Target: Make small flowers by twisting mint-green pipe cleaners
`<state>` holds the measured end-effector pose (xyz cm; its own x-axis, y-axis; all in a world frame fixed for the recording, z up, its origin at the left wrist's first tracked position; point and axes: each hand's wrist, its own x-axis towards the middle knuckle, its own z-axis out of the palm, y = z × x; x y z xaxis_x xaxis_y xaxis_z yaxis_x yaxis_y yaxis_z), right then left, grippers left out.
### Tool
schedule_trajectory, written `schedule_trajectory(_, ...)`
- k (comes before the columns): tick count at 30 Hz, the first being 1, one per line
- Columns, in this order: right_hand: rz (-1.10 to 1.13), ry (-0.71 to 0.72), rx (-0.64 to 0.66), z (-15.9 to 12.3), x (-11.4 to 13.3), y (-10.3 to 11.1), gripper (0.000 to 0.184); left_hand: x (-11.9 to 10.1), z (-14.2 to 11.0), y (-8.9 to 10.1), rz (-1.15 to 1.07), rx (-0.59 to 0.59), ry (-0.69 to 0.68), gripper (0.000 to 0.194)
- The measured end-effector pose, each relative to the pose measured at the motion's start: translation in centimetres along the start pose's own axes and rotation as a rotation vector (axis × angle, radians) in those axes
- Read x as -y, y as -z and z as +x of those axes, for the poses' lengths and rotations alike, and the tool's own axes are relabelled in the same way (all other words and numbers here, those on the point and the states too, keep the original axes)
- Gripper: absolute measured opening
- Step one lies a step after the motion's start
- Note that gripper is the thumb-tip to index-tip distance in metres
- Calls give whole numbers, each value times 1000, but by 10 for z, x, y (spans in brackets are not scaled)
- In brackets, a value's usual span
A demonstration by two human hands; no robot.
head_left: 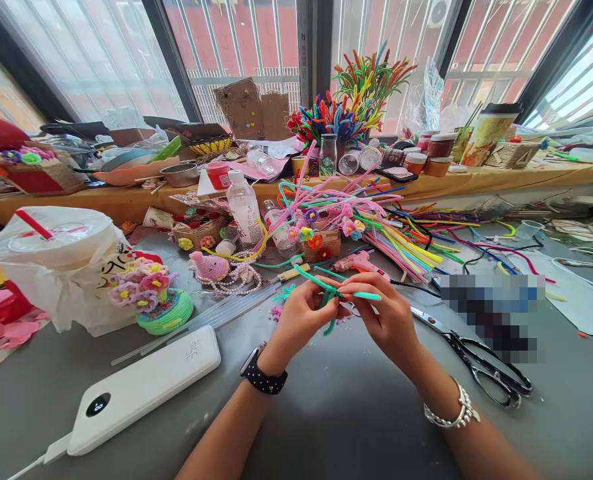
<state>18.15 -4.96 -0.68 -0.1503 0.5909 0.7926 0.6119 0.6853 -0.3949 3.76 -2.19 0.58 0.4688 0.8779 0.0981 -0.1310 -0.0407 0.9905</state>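
Note:
Green pipe cleaners (366, 295) cross each other between my two hands above the grey table. My left hand (304, 310) is closed on them, fingers pinched near the crossing. From the other side my right hand (381, 313) pinches the same pipe cleaners, with one end sticking out past its fingers. The exact shape at the crossing is partly hidden by my fingertips. Behind the hands lies a pink glue gun (360, 264). Black-handled scissors (481, 363) rest on the table to the right of my right hand.
A white power bank (146, 390) with a cable lies front left. Beyond it stand a pipe-cleaner flower pot (165, 310) and a bagged drink cup (61, 247). Loose pipe cleaners (391, 247) spread across the back, near a plastic bottle (244, 210). A crowded wooden ledge (441, 181) runs below the windows.

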Motion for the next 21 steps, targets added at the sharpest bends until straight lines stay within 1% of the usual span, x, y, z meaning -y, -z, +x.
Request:
schedule_trajectory(6,-21,-40,-26,0,0,2,16,3,2,5,44,76,36,20)
schedule_trajectory(9,-18,-54,-29,0,-1,3,18,1,2,5,41,90,54,22)
schedule_trajectory(17,2,-56,-22,1,1,5,19,0,1,3,72,40,37,25)
schedule_trajectory(21,0,-53,-19,1,0,4,18,1,1,2,183,-22,32,27)
